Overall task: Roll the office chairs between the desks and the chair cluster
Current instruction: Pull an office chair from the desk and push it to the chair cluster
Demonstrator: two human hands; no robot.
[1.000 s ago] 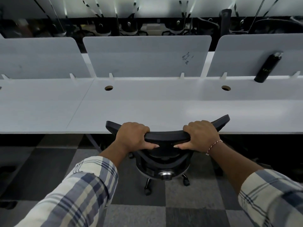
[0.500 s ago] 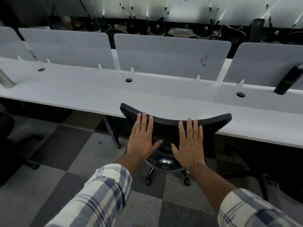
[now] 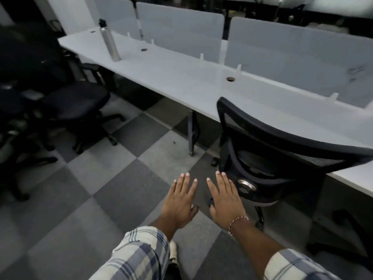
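A black mesh-backed office chair stands tucked against the long white desk, its back toward me at the right. My left hand and my right hand float flat and open over the floor, just left of the chair and apart from it. Neither hand holds anything. A cluster of black office chairs sits at the left; the nearest one shows its seat and wheeled base.
A steel bottle stands on the desk's far left part. Frosted divider panels line the desk's back. A desk leg drops to the floor beside the chair. Grey checkered carpet lies between the chair cluster and the desk.
My hands have let go of the chair back and pulled away from it. The view has swung left, bringing the chair cluster and the steel bottle into sight.
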